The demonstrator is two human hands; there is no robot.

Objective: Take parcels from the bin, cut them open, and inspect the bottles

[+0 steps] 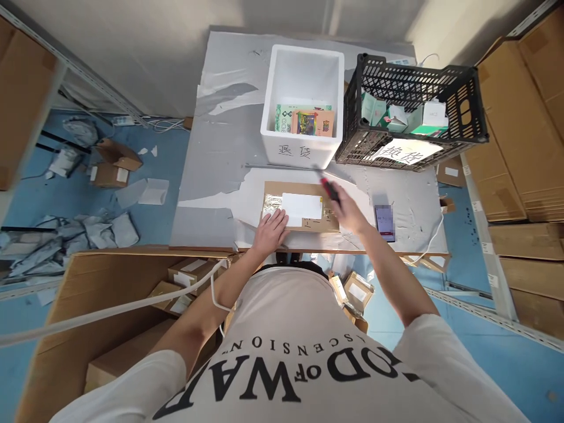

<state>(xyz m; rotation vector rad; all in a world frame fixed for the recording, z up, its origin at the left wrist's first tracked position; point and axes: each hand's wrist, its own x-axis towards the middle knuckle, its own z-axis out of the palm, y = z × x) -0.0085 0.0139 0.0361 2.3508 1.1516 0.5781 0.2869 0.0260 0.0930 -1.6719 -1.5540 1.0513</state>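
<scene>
A taped cardboard box [317, 225] with a white label [304, 206] lies flat near the table's front edge. My left hand [270, 231] rests on its left front corner, fingers stretched over the cardboard and the label's edge. In my right hand [348, 208] is a red and black utility knife [329, 189], held at the box's right side. Its blade end points away from me toward the white foam box and is blurred. To the right of that hand a phone [385, 223] lies on the table with its screen lit.
Behind the box stand a white foam box [304, 150] with printed packets inside and a black plastic crate [409, 76] with green and white cartons. A large open carton [48, 329] with parcels is at my left. Shelving with cardboard boxes [524, 238] lines the right.
</scene>
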